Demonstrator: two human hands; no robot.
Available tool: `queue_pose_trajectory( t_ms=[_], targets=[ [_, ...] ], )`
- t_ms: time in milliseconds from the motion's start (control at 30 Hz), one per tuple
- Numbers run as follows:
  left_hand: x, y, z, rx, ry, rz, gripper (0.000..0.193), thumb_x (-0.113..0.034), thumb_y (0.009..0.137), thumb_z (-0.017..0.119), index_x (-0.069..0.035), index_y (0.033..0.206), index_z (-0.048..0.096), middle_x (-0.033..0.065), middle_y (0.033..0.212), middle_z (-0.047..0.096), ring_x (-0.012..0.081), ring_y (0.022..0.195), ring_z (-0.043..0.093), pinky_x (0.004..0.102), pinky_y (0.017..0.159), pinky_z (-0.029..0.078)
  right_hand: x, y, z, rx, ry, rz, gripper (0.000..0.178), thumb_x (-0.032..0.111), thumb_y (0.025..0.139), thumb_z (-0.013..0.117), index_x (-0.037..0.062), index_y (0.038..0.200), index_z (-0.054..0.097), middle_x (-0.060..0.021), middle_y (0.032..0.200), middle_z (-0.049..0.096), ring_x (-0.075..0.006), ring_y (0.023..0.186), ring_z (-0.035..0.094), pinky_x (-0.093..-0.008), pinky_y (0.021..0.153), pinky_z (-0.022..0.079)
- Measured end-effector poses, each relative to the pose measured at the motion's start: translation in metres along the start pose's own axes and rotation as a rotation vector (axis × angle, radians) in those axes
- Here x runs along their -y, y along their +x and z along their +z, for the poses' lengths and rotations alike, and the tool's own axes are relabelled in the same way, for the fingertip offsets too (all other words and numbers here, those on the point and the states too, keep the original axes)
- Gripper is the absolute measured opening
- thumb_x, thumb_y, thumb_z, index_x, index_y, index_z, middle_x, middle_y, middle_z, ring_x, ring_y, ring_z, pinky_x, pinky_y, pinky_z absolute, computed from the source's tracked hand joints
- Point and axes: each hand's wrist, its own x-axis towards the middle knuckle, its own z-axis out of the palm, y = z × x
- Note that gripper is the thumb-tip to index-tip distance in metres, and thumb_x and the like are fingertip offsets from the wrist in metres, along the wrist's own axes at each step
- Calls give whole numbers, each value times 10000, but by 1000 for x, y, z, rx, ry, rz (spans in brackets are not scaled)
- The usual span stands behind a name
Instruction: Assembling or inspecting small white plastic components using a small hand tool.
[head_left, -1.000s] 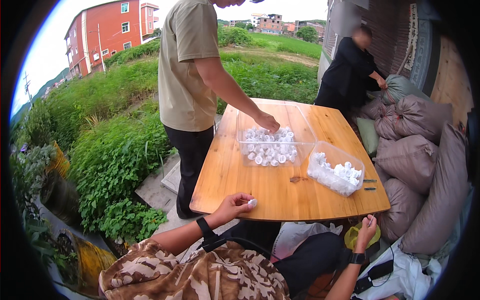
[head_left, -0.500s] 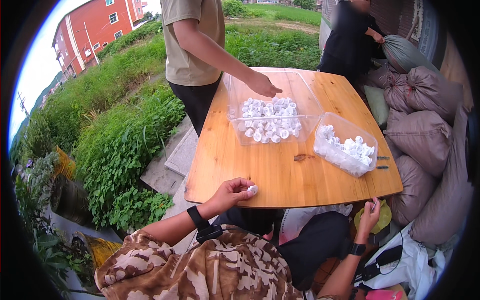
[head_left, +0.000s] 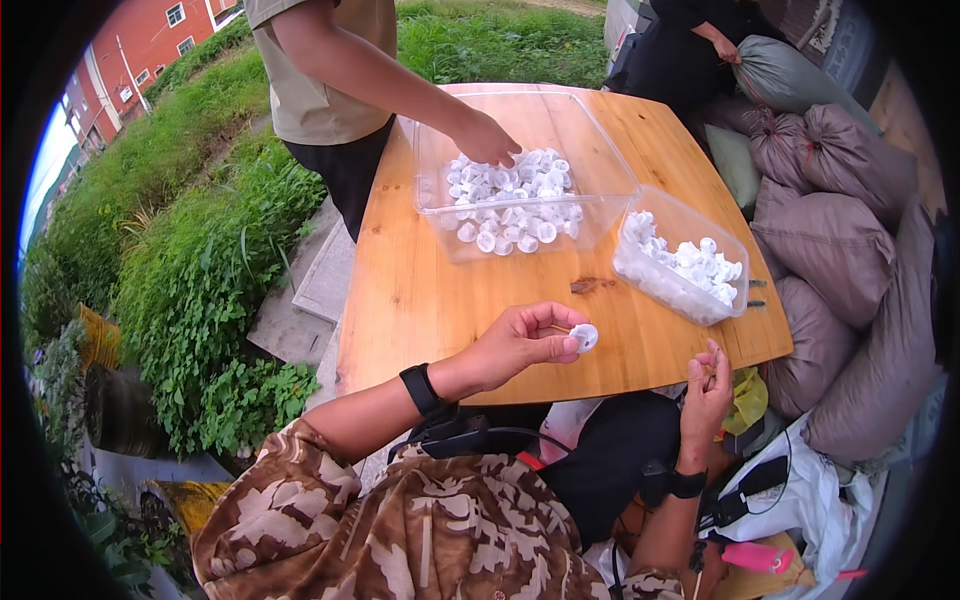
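Note:
My left hand (head_left: 525,345) pinches a small round white plastic cap (head_left: 585,337) between thumb and fingertips, over the near edge of the wooden table (head_left: 480,340). Past the table's near right edge, my right hand (head_left: 708,390) is closed with thumb and forefinger together; what is between them is too small to make out. A clear rectangular tub (head_left: 715,310) with many white plastic pieces stands ahead of my right hand. Farther back on the left, a larger clear box (head_left: 440,230) holds a heap of similar white caps (head_left: 510,190).
Across the table, a person's hand (head_left: 487,138) reaches into the large box. Two small dark strips (head_left: 757,293) lie beside the tub. Stuffed brownish sacks (head_left: 825,250) are piled along the right, where another person grips a grey-green sack (head_left: 790,75). Green plants (head_left: 200,270) grow on the left.
My left hand has moved right and forward with the cap. My right hand has risen toward the table edge. The other person's hand has dipped to the caps in the large box.

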Motion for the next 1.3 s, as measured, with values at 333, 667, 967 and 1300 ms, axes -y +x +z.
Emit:
queue_pose_trajectory(
  t_ms=[333,667,967,1300],
  targets=[
    [38,38,-33,-15,-169,-93,294,-118,892,618,-32,1163,541,39,1108,606,117,1020,584,268,885,498,40,-3,60,426,161,64,318,39,826,626,7,1140,590,-17,823,576,-52,547,395,-211,502,357],
    [40,45,-39,-92,-318,-124,277,-120,905,600,-29,1160,543,46,1097,607,134,1020,590,274,891,501,29,5,91,466,383,172,274,104,880,617,-36,1114,593,-11,795,593,-18,669,521,-180,565,407],
    [42,46,-43,-94,-308,-130,224,-74,915,565,-34,1135,546,68,1122,599,177,1041,596,304,919,505,15,17,90,645,544,322,193,150,922,537,2,1025,605,-7,743,611,-21,531,469,-174,484,371],
    [40,42,-39,-135,-286,-154,232,-70,905,578,-34,1133,552,74,1103,614,180,1033,602,299,913,511,11,17,89,682,618,356,220,170,944,502,-1,1055,585,-36,778,606,-16,503,428,-159,479,350]
  ],
)
